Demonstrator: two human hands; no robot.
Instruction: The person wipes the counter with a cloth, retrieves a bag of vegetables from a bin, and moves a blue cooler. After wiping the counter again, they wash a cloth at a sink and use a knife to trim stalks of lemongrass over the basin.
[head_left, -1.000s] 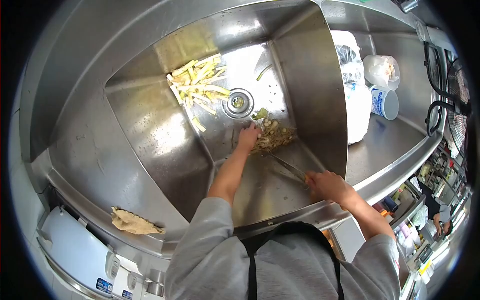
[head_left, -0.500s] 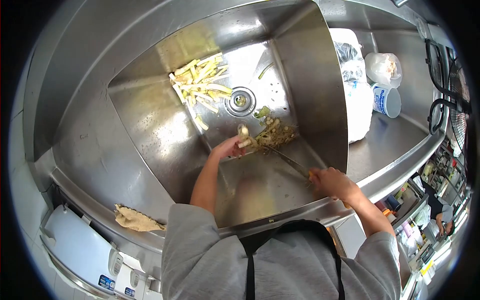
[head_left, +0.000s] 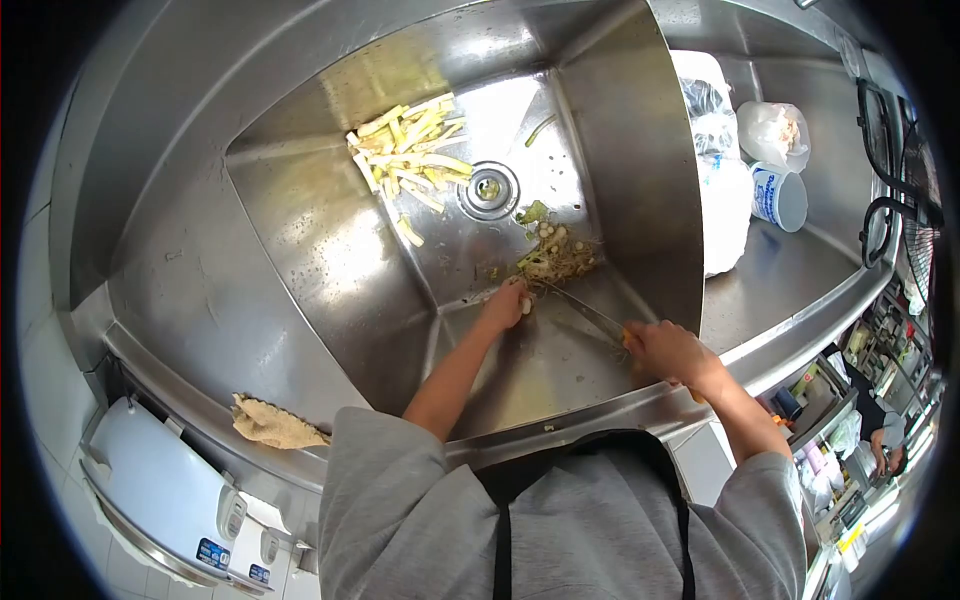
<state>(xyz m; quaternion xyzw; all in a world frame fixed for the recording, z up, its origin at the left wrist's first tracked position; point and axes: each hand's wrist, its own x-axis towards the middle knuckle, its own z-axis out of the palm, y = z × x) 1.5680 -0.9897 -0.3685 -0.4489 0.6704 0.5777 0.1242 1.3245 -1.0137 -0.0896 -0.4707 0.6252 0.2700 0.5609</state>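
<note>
Low in the sink basin, my left hand is closed around a pale vegetable stalk, mostly hidden by the fingers. My right hand grips an orange-handled knife near the basin's front right. Its long blade points up and left, the tip close by my left fingers. Just beyond them lies a heap of stringy root ends with round cut faces and a green leaf. Cut pale yellow-green stalks are piled at the far left of the basin floor.
A drain sits mid-floor. Right of the divider are a white bag, a blue-and-white tub and a translucent bagged container. A tan cloth lies on the left rim. Another person is far right.
My left hand has moved right and slightly down with the stalk, closer to the knife tip and root heap. My right hand stays nearly in place with the knife. The view has shifted slightly.
</note>
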